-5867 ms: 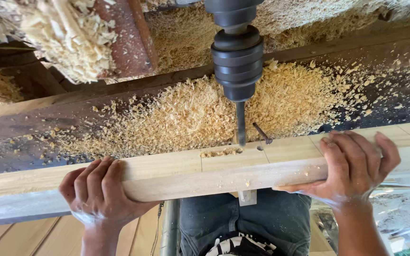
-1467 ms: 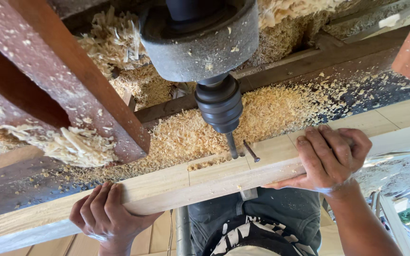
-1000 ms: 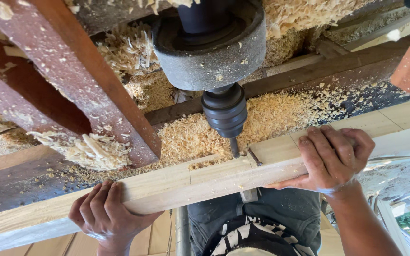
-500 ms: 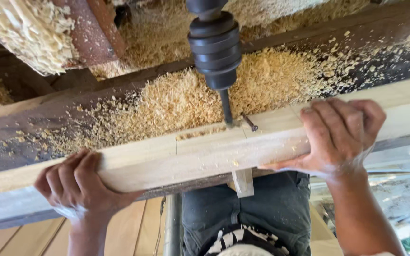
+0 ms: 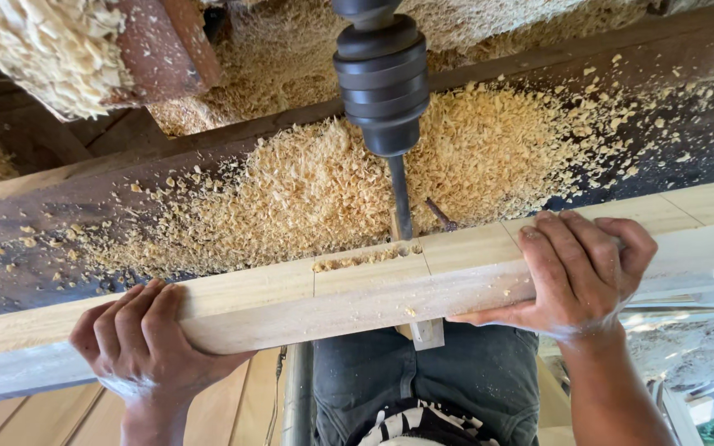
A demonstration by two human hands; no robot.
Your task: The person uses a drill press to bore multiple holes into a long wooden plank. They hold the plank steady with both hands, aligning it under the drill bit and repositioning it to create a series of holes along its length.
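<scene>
Sawdust-strewn bench (image 5: pixel 84 215); both hands, left (image 5: pixel 146 343) and right (image 5: pixel 576 268), clamp wooden beam (image 5: pixel 357 293).

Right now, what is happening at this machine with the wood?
A person holds a pale beam against a boring machine, the left hand and right hand both gripping its near edge. The bit under the dark chuck stands in a slot cut in the beam's top. Shavings lie heaped behind.

There were no packages, labels, signs or screens to see here.
</scene>
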